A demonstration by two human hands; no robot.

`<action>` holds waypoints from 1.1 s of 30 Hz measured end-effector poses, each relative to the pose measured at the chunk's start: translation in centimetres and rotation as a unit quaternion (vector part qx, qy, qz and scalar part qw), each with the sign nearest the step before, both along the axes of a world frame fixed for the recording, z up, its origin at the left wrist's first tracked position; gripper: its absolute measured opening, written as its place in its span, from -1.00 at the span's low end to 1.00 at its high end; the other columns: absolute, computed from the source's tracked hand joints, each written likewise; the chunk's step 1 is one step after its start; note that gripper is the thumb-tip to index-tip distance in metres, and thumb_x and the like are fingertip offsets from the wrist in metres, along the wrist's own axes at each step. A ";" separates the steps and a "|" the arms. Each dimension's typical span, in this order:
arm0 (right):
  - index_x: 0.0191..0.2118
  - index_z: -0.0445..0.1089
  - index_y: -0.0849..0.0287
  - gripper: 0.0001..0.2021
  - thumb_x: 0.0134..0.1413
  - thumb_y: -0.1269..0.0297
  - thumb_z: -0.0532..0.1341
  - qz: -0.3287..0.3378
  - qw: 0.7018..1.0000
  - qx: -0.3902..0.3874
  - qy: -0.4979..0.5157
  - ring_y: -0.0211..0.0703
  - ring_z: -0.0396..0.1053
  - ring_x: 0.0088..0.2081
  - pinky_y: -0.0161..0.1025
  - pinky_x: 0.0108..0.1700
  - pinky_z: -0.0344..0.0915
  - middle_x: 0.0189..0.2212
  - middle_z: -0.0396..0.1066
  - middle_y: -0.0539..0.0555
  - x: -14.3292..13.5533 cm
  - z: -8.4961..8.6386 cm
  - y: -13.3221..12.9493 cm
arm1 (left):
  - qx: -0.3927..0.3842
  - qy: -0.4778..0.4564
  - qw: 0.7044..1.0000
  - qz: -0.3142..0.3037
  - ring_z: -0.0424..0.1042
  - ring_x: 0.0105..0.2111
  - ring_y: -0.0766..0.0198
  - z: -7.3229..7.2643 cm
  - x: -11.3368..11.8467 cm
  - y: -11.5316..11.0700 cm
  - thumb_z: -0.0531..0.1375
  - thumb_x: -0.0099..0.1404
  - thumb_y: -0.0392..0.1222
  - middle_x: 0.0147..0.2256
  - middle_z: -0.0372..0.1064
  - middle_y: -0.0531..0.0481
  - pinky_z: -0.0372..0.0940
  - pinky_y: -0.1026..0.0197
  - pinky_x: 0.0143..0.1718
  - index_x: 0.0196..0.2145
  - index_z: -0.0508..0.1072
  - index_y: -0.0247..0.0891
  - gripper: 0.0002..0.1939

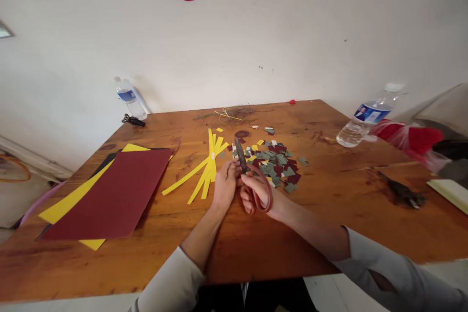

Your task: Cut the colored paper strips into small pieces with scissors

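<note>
Scissors [263,190] with red-brown loop handles and dark blades sit in my right hand [254,194], its fingers wrapped through the loops. The blades point away from me, up and slightly left. Close beside the blades, my left hand [225,185] has its fingers drawn together; whatever is between them is too small or hidden to make out. Just left of it lies a fanned bundle of yellow paper strips [207,170], crossed by a small white band. A pile of small cut paper pieces [280,162], grey-green, dark red, yellow and white, spreads beyond and right of the scissors.
Dark red sheets [113,195] overlap yellow sheets [69,200] on the wooden table [164,258] at left. Water bottles stand at the back left [130,97] and right [365,116]. Thin wires [234,113] lie near the wall. A dark tool [402,192] rests at right.
</note>
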State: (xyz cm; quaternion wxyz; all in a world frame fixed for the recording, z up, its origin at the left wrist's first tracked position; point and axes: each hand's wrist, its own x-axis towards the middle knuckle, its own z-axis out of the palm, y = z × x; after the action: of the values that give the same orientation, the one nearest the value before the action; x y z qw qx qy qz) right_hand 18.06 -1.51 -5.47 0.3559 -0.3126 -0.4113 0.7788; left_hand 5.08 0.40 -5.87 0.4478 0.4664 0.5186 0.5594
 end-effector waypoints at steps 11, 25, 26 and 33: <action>-0.33 0.42 0.20 -0.61 0.05 -0.03 0.46 0.065 0.971 -0.202 0.110 -0.28 0.28 -0.57 -0.24 -0.45 0.20 -0.59 0.34 -0.10 0.7 -1.6 1.5 | -0.014 0.019 0.994 0.110 0.55 -0.08 0.10 -0.5 -1.1 -0.3 0.19 0.26 -0.24 -0.18 0.60 -0.10 0.35 0.04 0.12 -0.25 0.57 -0.20 -0.84; -0.25 0.49 0.16 -0.52 -0.09 -0.13 0.53 0.008 0.985 -0.132 0.114 -0.33 0.22 -0.62 -0.27 -0.51 0.16 -0.60 0.32 -0.14 1.0 -1.6 0.8 | -0.156 0.623 0.764 0.054 0.44 0.15 -0.18 3.5 -5.8 2.6 0.21 0.40 -0.05 0.09 0.45 -0.43 0.37 -0.03 0.03 0.04 0.49 -0.39 -0.61; -0.24 0.49 0.15 -0.51 -0.09 -0.15 0.52 0.005 0.988 -0.114 0.107 -0.32 0.21 -0.63 -0.27 -0.52 0.16 -0.60 0.32 -0.15 0.9 -1.6 0.6 | -0.167 0.623 0.763 0.044 0.45 0.15 -0.17 3.5 -5.8 2.6 0.20 0.40 -0.07 0.10 0.45 -0.42 0.38 -0.02 0.01 0.06 0.48 -0.39 -0.61; -0.24 0.44 0.14 -0.51 -0.07 -0.15 0.50 0.012 0.995 -0.062 0.082 -0.32 0.21 -0.64 -0.28 -0.56 0.21 -0.60 0.30 -0.16 0.5 -1.4 0.5 | -0.173 0.632 0.755 0.032 0.55 0.03 -0.11 3.7 -5.3 2.4 0.06 0.36 -0.35 0.03 0.52 -0.37 0.37 0.04 -0.08 0.04 0.45 -0.36 -0.66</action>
State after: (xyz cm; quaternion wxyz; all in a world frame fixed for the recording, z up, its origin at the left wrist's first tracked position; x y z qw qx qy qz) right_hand 18.58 -1.01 -6.92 0.3589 -0.2637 -0.3353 0.8301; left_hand -0.22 2.77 -2.19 0.0735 0.6112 0.7863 0.0521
